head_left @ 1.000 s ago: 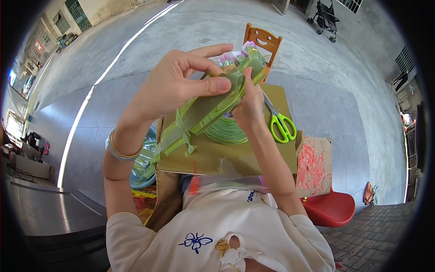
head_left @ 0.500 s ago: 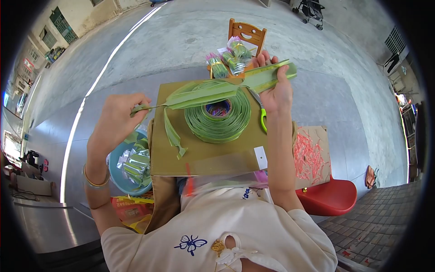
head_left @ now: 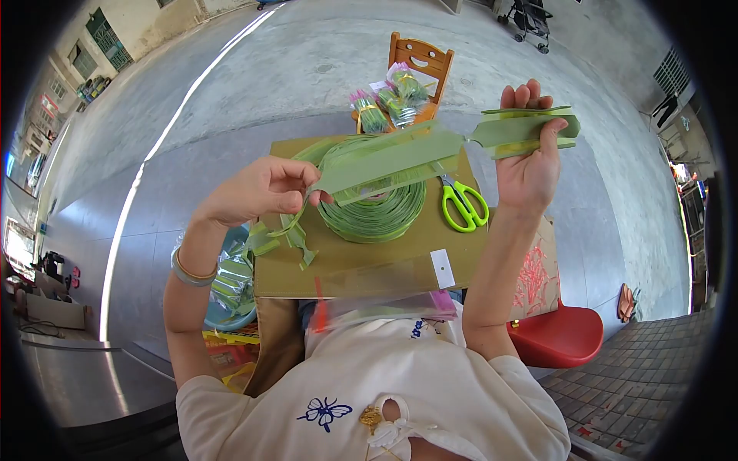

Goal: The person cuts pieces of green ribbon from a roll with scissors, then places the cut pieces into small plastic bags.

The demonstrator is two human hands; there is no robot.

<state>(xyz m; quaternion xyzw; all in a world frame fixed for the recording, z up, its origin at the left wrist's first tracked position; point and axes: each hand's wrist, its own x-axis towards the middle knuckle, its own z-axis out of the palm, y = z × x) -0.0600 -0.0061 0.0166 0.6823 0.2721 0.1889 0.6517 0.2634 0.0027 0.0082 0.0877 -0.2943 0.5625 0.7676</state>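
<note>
A green leaf-shaped ribbon (head_left: 396,160) stretches between my two hands above the table. My left hand (head_left: 265,190) pinches its left end between thumb and fingers. In my right hand (head_left: 529,173), the thumb presses several layers of the same ribbon (head_left: 567,132) against the palm and fingers. Below lies a large coiled roll of green ribbon (head_left: 373,221), partly covered by the stretched piece. Scissors with lime-green handles (head_left: 470,223) lie to its right. A loose ribbon tail (head_left: 296,240) hangs left of the roll.
The olive tabletop (head_left: 346,270) has a clear plastic bag (head_left: 384,283) at its near edge. Bundled green packs (head_left: 396,96) sit on a wooden chair (head_left: 442,65). A blue basin (head_left: 231,321) holds packs at left. A red stool (head_left: 569,334) bears cardboard with pink strips (head_left: 534,280).
Both hands have moved right, my right hand also away from the scissors, which now show fully. My left hand has shifted along to a wide part of the ribbon.
</note>
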